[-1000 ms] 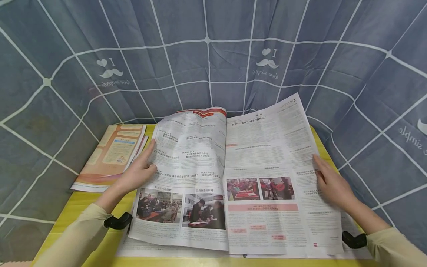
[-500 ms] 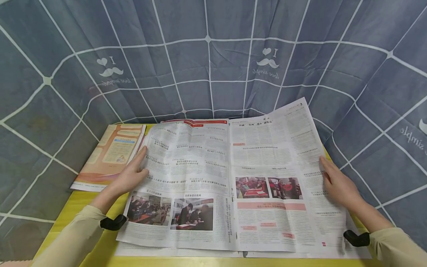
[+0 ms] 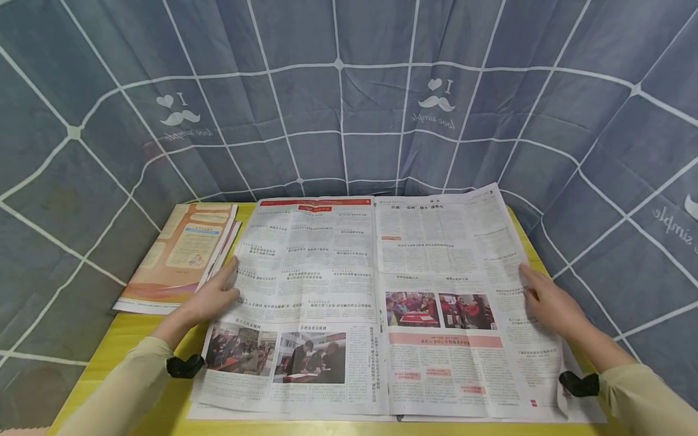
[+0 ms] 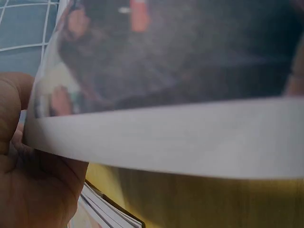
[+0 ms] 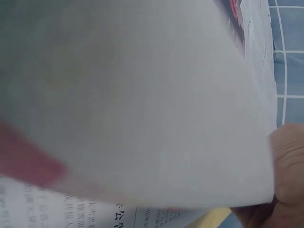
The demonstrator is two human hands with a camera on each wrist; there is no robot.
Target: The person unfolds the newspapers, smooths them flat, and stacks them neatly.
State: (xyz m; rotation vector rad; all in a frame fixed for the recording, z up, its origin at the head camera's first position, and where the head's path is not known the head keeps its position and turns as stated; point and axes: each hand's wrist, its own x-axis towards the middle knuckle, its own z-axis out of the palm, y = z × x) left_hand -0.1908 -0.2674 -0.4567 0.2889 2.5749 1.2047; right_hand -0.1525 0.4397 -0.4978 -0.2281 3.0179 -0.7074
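Observation:
An open newspaper (image 3: 436, 260) spreads over the table, its centre fold running toward me and its printed pages facing up. Its upper right corner lifts slightly at the back. At the left margin my left hand (image 3: 204, 300) pinches the sheet; in the left wrist view the edge of the newspaper (image 4: 166, 137) passes between thumb and fingers. My right hand (image 3: 551, 303) holds the opposite margin, with most of its fingers hidden under the paper. The newspaper (image 5: 190, 118) bulges close to the camera in the right wrist view. More newsprint shows beneath the front edge.
A stack of orange-covered booklets (image 3: 185, 254) lies at the back left, beside the newspaper. Yellow covering (image 3: 125, 345) shows on the table. A grey-blue curtain (image 3: 376, 103) with white lines encloses the back and sides.
The newspaper has come down from a raised, curved position and lies flatter and wider. My left hand has moved left and toward me, my right hand slightly right and down, both keeping their hold.

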